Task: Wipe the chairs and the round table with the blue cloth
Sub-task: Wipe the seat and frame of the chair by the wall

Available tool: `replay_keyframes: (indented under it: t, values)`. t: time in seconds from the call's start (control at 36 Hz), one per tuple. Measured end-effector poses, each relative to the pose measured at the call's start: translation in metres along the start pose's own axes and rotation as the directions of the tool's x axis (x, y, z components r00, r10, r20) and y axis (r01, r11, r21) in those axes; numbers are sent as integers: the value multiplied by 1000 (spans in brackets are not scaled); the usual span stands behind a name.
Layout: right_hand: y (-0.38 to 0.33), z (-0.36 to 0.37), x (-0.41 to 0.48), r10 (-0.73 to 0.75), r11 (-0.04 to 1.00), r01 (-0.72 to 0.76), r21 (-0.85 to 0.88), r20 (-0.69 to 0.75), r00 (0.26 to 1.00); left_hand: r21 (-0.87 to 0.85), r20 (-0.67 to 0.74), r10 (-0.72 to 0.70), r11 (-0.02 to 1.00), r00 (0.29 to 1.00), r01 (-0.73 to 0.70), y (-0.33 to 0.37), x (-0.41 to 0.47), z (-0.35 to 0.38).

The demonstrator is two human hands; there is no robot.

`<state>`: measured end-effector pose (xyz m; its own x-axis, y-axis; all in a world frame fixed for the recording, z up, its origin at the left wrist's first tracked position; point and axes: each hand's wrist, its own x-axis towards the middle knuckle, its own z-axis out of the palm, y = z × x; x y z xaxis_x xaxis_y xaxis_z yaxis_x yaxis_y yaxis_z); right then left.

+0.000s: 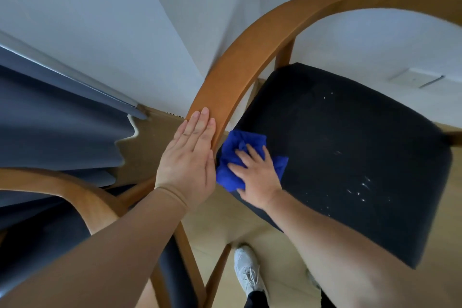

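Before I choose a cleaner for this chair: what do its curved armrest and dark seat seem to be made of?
The curved armrest looks like wood, probably bent, with a smooth satin mid-brown finish: it shows even colour and a soft sheen. The seat looks like padded black fabric, matte, with pale specks clinging to it. The exact fibre cannot be told.

I see the right hand point(255, 177) pressing flat on the blue cloth point(237, 140) at a corner of the chair's black seat point(350, 137). The left hand point(187, 157) lies flat against the curved wooden rail point(225, 82), fingers straight. White specks point(360, 187) dot the seat.
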<state>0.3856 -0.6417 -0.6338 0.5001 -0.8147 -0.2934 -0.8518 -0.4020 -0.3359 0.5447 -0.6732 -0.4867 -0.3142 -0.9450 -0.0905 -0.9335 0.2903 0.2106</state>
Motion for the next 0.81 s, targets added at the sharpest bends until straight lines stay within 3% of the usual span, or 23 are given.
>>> replay_keyframes:
  t: [0.14, 0.25, 0.36, 0.44, 0.56, 0.64, 0.72, 0.81]
  values:
    - [-24, 25, -68, -243, 970, 244, 2, 103, 965, -8, 9, -4, 1000, 1000, 4, 0, -2, -2]
    - [-11, 22, -82, -287, 955, 288, 74, -24, 958, -9, 18, 2, 1000, 1000, -2, -1, -2, -1]
    - [13, -11, -66, -153, 952, 204, 229, -221, 963, 6, 37, -1, 1000, 999, 1, -1, -2, -1]
    - [51, -48, -43, 39, 954, 63, 293, -327, 944, 12, 45, -1, 1000, 999, 1, -1, -2, 0]
    - [118, -98, -9, 333, 894, -156, 420, -389, 859, 15, 30, 1, 1000, 1000, -1, -1, -2, 1]
    - [169, -122, 16, 505, 828, -311, 467, -379, 775, 27, 35, -8, 1000, 999, 7, -1, -3, 1]
    - [209, -132, 37, 572, 787, -367, 497, -364, 735, 31, 25, -2, 1000, 1000, 1, -1, -2, 1]
    - [232, -124, 53, 575, 784, -457, 419, -213, 790, 42, 13, 4, 999, 1000, -4, -1, -1, 2]
